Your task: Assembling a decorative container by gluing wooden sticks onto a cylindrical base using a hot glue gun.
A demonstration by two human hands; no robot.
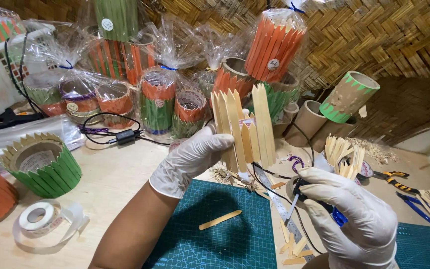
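Observation:
My left hand (191, 158), in a white glove, holds up a small holder (242, 127) made of pointed, unpainted wooden sticks, gripping its left side. My right hand (354, 214), also gloved, is closed around a dark tool (302, 192) with a metal tip pointing down-left, just below and right of the holder. A cable runs from the tool up behind the holder. One loose stick (220, 219) lies on the green cutting mat (210, 244) beneath my left forearm.
Wrapped orange and green stick holders (158, 99) crowd the back. A green holder (43, 162) and a tape roll (38, 216) sit at the left. A metal ruler (279, 204), stick offcuts, a bundle of sticks (342, 157), pliers (399, 180) and cardboard tubes (307, 122) lie at the right.

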